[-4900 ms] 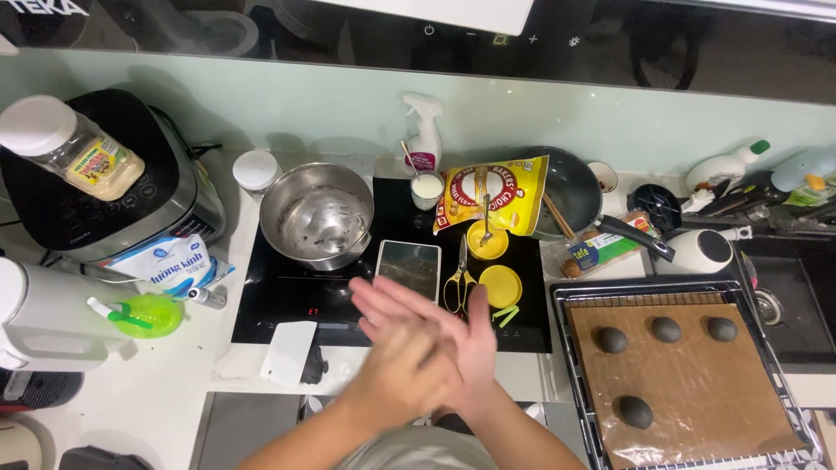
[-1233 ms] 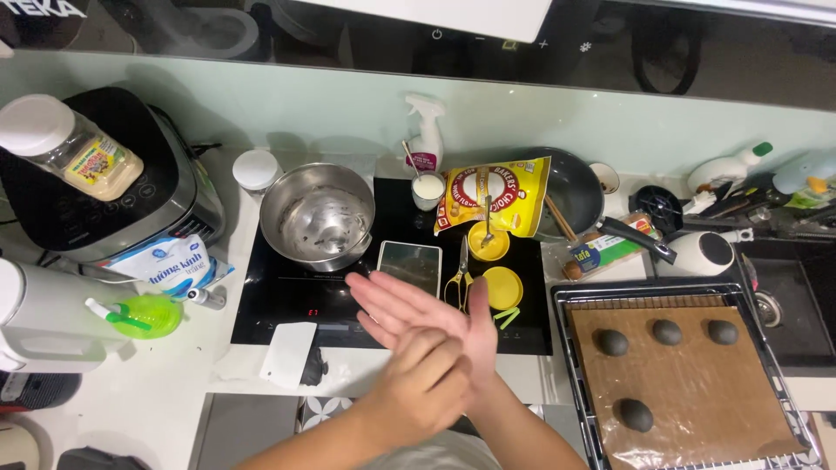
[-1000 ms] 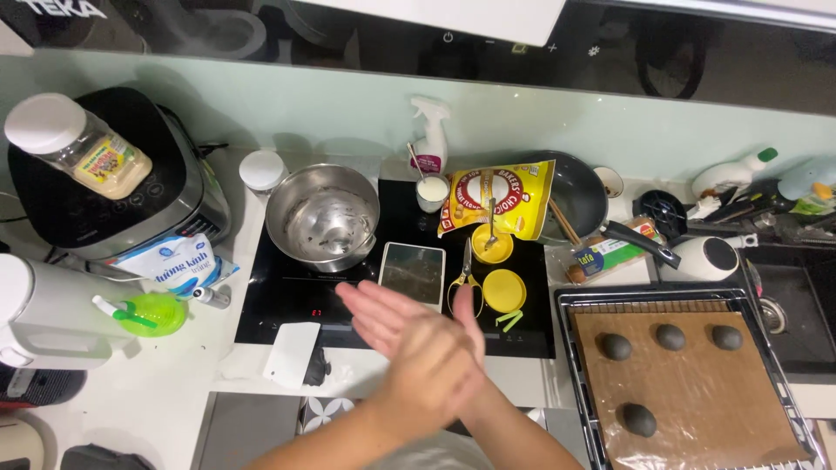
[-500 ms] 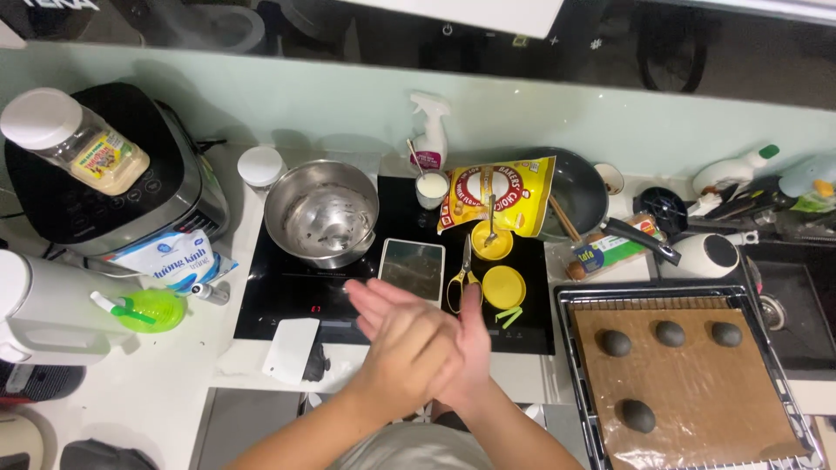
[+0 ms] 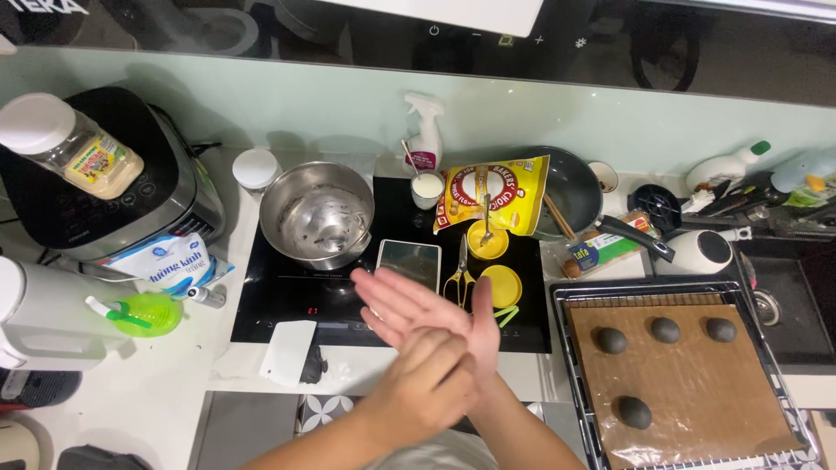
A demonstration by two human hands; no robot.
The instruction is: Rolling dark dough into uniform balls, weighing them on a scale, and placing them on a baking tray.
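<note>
Head view: hands pressed, contents hidden.

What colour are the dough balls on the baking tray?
Dark brown, nearly black; four dough balls lie on brown paper, clearest in the head view.

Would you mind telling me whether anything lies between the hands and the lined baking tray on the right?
Nothing visible does. The left hand lies over the right hand above the counter's front edge, and the counter between them and the baking tray looks bare.
</note>
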